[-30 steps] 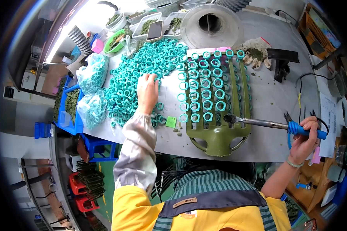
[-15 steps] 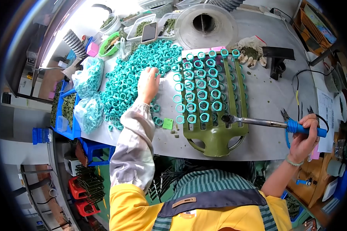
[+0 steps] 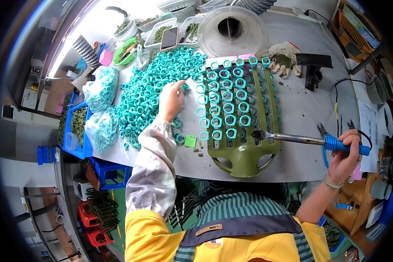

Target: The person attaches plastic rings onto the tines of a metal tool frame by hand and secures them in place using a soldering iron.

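Note:
My left hand (image 3: pixel 171 101) is at the right edge of a big heap of teal plastic rings (image 3: pixel 146 94), its fingertips pinched on one teal ring (image 3: pixel 184 87). My right hand (image 3: pixel 346 157) grips the blue handle of a soldering iron (image 3: pixel 301 139). The iron's wide dark tip rests over the lower part of an olive-green slatted plastic frame (image 3: pixel 244 163). Rows of teal rings (image 3: pixel 227 96) sit along the frame's slats, mostly on the left and middle ones; the two right-hand slats show much more bare green.
Bags of teal rings (image 3: pixel 101 126) lie left of the heap. Behind it are a phone (image 3: pixel 169 38), tubs of green pieces and a round metal hood (image 3: pixel 233 32). A glove (image 3: pixel 284 59), a black stand (image 3: pixel 313 70) and pliers (image 3: pixel 322 130) are on the right.
My left hand has drawn slightly right and toward me from the heap, and a teal ring now shows at its fingertips. My right hand and the soldering iron stay in place.

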`<action>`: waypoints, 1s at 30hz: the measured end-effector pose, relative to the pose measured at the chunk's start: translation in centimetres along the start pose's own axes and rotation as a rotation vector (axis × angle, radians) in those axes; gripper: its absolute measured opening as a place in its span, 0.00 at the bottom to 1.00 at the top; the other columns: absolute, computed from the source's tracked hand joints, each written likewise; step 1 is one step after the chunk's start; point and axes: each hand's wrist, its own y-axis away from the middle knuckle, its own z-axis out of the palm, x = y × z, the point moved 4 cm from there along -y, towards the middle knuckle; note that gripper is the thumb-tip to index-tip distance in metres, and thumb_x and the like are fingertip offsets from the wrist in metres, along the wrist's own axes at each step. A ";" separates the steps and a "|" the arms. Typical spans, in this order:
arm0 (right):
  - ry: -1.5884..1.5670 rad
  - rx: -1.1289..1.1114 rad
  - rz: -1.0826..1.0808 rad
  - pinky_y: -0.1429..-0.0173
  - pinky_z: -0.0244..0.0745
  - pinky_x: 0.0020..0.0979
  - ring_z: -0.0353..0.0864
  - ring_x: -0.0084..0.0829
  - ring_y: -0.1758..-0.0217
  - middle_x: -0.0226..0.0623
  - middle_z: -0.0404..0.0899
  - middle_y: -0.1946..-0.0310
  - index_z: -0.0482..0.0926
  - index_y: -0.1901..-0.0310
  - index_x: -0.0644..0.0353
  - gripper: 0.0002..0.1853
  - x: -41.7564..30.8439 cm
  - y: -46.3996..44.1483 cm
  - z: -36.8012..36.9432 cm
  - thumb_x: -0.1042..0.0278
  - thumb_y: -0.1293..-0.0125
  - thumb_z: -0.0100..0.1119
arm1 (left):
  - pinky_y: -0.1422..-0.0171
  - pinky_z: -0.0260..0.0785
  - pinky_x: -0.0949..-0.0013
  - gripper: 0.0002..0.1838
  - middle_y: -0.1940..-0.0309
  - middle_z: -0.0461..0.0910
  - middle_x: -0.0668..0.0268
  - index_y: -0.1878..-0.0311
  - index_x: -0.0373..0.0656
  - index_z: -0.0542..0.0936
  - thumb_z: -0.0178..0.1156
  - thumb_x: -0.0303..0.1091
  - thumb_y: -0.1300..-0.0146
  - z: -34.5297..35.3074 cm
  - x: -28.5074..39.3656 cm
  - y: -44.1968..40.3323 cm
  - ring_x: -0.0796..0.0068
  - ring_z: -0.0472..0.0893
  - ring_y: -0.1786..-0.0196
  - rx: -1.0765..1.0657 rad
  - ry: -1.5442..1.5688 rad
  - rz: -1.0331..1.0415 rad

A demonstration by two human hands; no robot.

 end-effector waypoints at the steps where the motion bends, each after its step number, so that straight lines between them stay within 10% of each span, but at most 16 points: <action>1: -0.009 -0.002 -0.001 0.76 0.59 0.17 0.72 0.19 0.69 0.34 0.75 0.68 0.75 0.73 0.57 0.14 0.0 0.0 -0.1 0.64 0.28 0.55 | 0.53 0.77 0.67 0.18 0.60 0.83 0.63 0.41 0.43 0.82 0.59 0.25 0.33 -0.1 -0.6 0.2 0.70 0.84 0.60 -0.041 0.214 -0.179; 6: -0.020 0.007 -0.002 0.79 0.55 0.16 0.69 0.16 0.73 0.34 0.75 0.68 0.75 0.73 0.57 0.14 0.0 0.1 -0.2 0.64 0.28 0.55 | 0.42 0.77 0.75 0.21 0.56 0.81 0.68 0.35 0.38 0.79 0.57 0.22 0.32 -1.7 0.1 2.3 0.80 0.82 0.52 -0.239 1.188 -0.710; 21: -0.018 0.019 0.000 0.83 0.55 0.15 0.64 0.14 0.80 0.34 0.75 0.68 0.75 0.73 0.57 0.14 -0.1 0.1 0.0 0.63 0.28 0.56 | 0.44 0.75 0.67 0.19 0.48 0.83 0.59 0.39 0.39 0.82 0.59 0.30 0.32 -4.1 3.4 5.6 0.71 0.83 0.50 -0.631 0.790 -0.625; 24: -0.025 0.001 0.004 0.83 0.55 0.15 0.63 0.13 0.81 0.34 0.75 0.68 0.75 0.72 0.57 0.14 -0.3 0.1 0.2 0.62 0.27 0.55 | 0.49 0.75 0.64 0.15 0.56 0.82 0.56 0.44 0.42 0.85 0.60 0.30 0.33 -2.9 3.1 4.6 0.62 0.82 0.55 -0.307 0.150 -0.201; 30: -0.010 -0.002 -0.022 0.84 0.54 0.15 0.64 0.13 0.80 0.33 0.75 0.68 0.75 0.72 0.57 0.14 -0.6 0.0 0.1 0.62 0.27 0.56 | 0.47 0.75 0.59 0.10 0.56 0.82 0.54 0.51 0.40 0.82 0.57 0.24 0.34 0.4 -0.2 0.1 0.54 0.83 0.55 0.051 0.222 -0.121</action>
